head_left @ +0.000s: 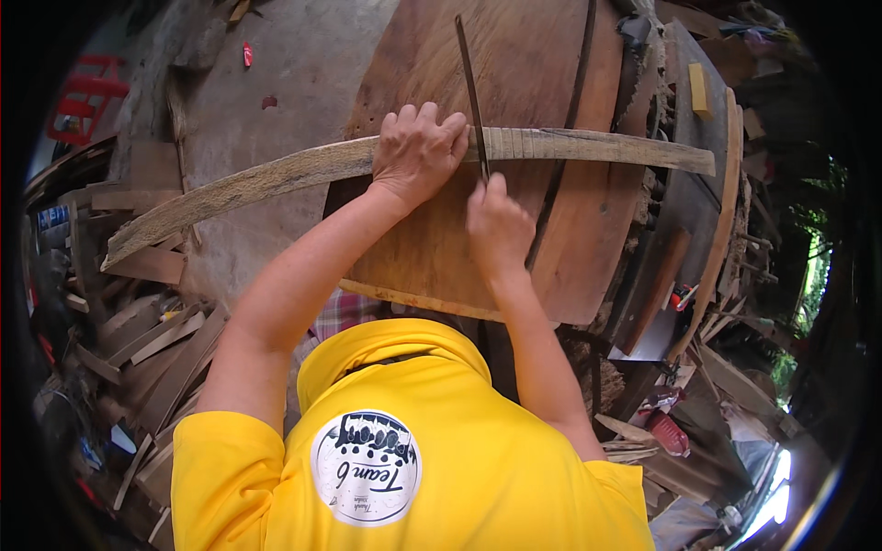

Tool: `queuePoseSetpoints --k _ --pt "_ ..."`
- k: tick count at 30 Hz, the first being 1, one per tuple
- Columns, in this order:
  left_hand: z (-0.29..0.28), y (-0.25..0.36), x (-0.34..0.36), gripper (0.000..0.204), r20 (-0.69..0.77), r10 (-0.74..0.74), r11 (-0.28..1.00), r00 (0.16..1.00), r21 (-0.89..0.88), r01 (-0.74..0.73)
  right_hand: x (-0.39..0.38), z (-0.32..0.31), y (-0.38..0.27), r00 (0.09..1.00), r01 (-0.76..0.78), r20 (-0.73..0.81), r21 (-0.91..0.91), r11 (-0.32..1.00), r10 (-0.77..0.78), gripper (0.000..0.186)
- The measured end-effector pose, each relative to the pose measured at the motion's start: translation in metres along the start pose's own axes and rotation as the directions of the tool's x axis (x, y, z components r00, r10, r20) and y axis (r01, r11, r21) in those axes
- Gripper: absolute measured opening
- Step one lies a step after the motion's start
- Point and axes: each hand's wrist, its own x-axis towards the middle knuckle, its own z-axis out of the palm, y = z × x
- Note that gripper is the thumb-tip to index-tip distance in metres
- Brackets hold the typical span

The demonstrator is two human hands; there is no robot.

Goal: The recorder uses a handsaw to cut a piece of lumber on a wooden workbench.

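A long, rough wooden strip (588, 145) lies crosswise over the brown wooden board, looking bowed, its left end reaching past the board. My left hand (415, 151) is closed over the strip near its middle, fingers folded over the far edge. Just right of it, my right hand (501, 225) grips the near end of a hand saw (468, 78). The narrow dark blade crosses the strip and points away from me, seen nearly edge-on; the handle is hidden in my fist. Several thin lines run across the strip just right of the blade.
The brown wooden board (404, 248) has dark gaps between its planks. Wood scraps (165, 335) are piled at the left, and more offcuts (726, 376) lie at the right. A curved wooden piece (721, 230) stands along the right side. A red plastic chair (87, 96) is at far left.
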Motion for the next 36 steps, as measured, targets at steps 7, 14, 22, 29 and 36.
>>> queuePoseSetpoints --k 7,14,22,29,36 --pt "-0.007 0.001 0.001 0.018 0.025 0.003 1.000 1.000 0.001 -0.003 -0.012 0.000 0.004 0.999 -0.009 0.038 0.018 1.000 0.008 0.019" --pt "-0.006 -0.006 -0.003 0.018 0.023 -0.033 0.999 0.999 -0.002 0.033 -0.059 -0.007 0.015 0.992 0.016 0.123 -0.020 1.000 -0.013 0.019" --pt "-0.002 0.002 0.001 0.017 0.007 -0.014 1.000 1.000 0.001 0.014 0.003 0.006 0.008 0.999 0.041 0.009 -0.033 0.999 -0.040 0.020" --pt "-0.007 0.001 0.000 0.017 0.025 -0.004 1.000 1.000 -0.011 0.004 -0.014 0.007 0.009 0.999 -0.001 0.048 -0.053 0.999 0.003 0.020" --pt "-0.007 -0.003 -0.003 0.018 0.015 -0.013 1.000 1.000 0.009 0.012 -0.045 -0.005 0.007 0.996 0.018 0.092 -0.109 0.994 -0.008 0.019"
